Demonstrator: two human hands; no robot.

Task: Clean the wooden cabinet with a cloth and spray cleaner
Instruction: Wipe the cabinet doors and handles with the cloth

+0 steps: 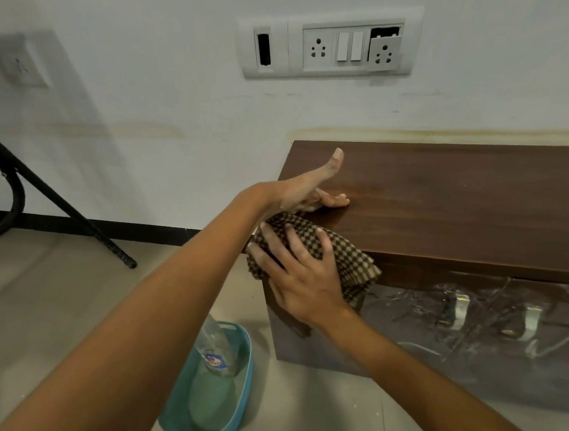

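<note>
Head view: only one camera here, looking down at both arms.
Cabinet: dark brown wooden cabinet (460, 199) fills the right side of the frame, pushed up against the white wall; its front is covered in crinkly clear plastic film (469, 330) with a couple of metal handles showing through.
Cloth: brown-and-beige checkered cloth (347, 255) is bunched over the cabinet's front left corner, right about centre frame, hanging a bit down the side.
Right hand: right hand (302, 279) is spread flat with fingers apart, pressing down on the cloth, not really gripping it so much as pinning it.
Left hand: left hand (311, 190) sits just above the cloth, open, thumb sticking straight up and fingertips resting on the cabinet top at the left edge. Holding nothing as far as anyone can tell.
Spray cleaner: clear plastic bottle with a blue label (216, 351) is leaning inside a teal plastic basket (244, 379) on the floor, lower centre, just left of the cabinet.
Wall: grey switch and socket panel (330, 41) top centre.
Left edge: black metal stand legs (44, 194).
</note>
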